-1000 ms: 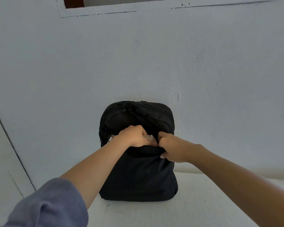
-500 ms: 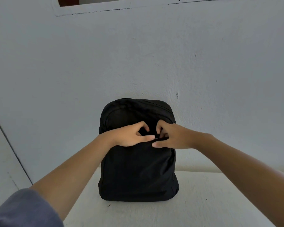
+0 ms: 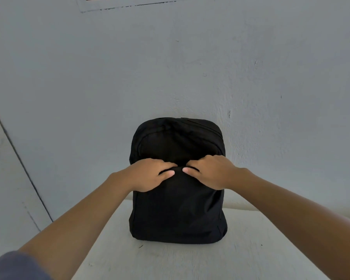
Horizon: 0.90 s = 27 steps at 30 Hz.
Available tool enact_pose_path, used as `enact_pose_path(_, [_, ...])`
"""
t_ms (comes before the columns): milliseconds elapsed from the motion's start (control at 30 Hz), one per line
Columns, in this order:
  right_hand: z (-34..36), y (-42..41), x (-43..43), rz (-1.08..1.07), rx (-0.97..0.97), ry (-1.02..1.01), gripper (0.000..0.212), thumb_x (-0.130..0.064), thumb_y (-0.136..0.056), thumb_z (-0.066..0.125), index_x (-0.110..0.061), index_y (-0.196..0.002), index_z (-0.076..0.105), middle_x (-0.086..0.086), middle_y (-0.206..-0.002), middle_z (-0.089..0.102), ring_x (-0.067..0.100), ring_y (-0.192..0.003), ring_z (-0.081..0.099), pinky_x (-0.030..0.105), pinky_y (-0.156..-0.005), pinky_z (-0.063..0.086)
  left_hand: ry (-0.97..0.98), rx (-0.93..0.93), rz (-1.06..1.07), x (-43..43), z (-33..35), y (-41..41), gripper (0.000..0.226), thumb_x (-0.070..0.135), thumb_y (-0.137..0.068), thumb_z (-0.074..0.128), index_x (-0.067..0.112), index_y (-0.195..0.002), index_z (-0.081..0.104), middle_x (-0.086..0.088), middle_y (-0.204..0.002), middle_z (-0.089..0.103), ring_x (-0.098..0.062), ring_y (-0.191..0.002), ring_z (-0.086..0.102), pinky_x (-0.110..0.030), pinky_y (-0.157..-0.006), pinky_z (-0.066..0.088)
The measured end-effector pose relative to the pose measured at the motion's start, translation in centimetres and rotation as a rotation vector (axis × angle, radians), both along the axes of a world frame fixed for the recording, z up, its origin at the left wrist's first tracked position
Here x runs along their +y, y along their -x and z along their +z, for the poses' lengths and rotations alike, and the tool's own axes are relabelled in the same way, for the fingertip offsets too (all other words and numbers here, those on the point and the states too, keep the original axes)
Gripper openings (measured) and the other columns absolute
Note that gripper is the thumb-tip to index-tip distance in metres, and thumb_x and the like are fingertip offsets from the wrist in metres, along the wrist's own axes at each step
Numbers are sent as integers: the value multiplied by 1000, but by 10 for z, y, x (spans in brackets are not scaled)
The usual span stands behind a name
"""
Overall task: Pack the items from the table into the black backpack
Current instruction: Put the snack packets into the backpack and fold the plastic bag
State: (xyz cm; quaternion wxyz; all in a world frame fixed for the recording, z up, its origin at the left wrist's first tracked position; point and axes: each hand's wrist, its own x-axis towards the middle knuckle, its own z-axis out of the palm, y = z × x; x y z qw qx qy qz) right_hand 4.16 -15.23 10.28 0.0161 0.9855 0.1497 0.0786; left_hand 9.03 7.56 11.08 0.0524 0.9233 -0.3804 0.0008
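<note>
Pale wall [image 3: 190, 67] behind, white table [image 3: 251, 259] below. Left hand [image 3: 150, 175] and right hand [image 3: 211, 172] side by side, fingers curled, pinching the front-pocket edge of the black backpack [image 3: 178, 215]. Standing upright on the table, back against the wall.

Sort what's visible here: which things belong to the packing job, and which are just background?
Job: black backpack; left hand and right hand, both holding its front pocket edge.
Background: white table; wall; grey sleeve.
</note>
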Motion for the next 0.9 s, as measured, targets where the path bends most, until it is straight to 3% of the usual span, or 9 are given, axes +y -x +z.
enact_pose_path(133, [0, -7, 6, -88, 114, 37, 64, -64, -101, 21, -24, -113, 70, 1, -98, 68, 22, -92, 63, 37, -80, 49, -121, 3, 48, -9, -5, -3, 41, 47, -109, 34, 27, -129, 63, 4, -117, 70, -19, -112, 63, -40, -106, 42])
enact_pose_path(233, [-5, -7, 7, -106, 150, 1, 60, -59, -103, 23, -22, -115, 67, 3, -106, 67, 24, -99, 63, 38, -83, 48, -219, -89, 81, -17, -3, -1, 48, 52, -108, 29, 26, -129, 63, 2, -120, 67, -22, -118, 58, -40, -106, 39])
enact_pose_path(333, [-16, -6, 1, -78, 53, 21, 54, -54, -105, 23, -22, -119, 63, 3, -110, 65, 24, -104, 62, 40, -89, 49, -294, -234, 86, -17, -6, 5, 56, 57, -107, 23, 27, -143, 53, -1, -131, 59, -22, -123, 52, -38, -106, 40])
enact_pose_path(433, [-28, -8, -3, -61, -32, -43, 52, -55, -104, 24, -25, -124, 61, 2, -110, 64, 23, -101, 62, 41, -87, 51, -247, -263, 88, -11, -15, 10, 55, 54, -108, 22, 26, -149, 45, -1, -136, 57, -21, -123, 54, -37, -109, 39])
enact_pose_path(500, [-31, -10, -2, -35, -61, -83, 49, -54, -104, 27, -25, -125, 61, 1, -111, 66, 23, -101, 63, 41, -86, 51, -215, -221, 94, -7, -15, 7, 52, 53, -108, 25, 24, -144, 48, -2, -123, 64, -21, -113, 60, -36, -104, 42])
enact_pose_path(600, [-31, -11, 1, -14, -93, -172, 41, -49, -105, 34, -25, -123, 61, 4, -104, 71, 25, -96, 66, 40, -85, 52, -186, -148, 127, -5, -12, 1, 48, 53, -107, 29, 20, -127, 57, -2, -97, 68, -21, -90, 64, -33, -86, 46])
enact_pose_path(767, [-29, -14, -4, -38, 100, -226, 39, -49, -105, 35, -31, -133, 56, 3, -121, 68, 26, -114, 61, 40, -105, 40, -239, -205, 116, -10, -11, -8, 53, 57, -106, 23, 21, -111, 60, 5, -77, 53, -17, -74, 55, -34, -75, 50])
enact_pose_path(900, [-28, -15, -11, -87, 239, -320, 57, -64, -98, 36, -30, -143, 48, 3, -137, 59, 26, -129, 50, 43, -116, 31, -47, -269, 31, 4, -10, -11, 42, 57, -104, 36, 25, -111, 63, 9, -88, 62, -10, -81, 59, -29, -74, 49])
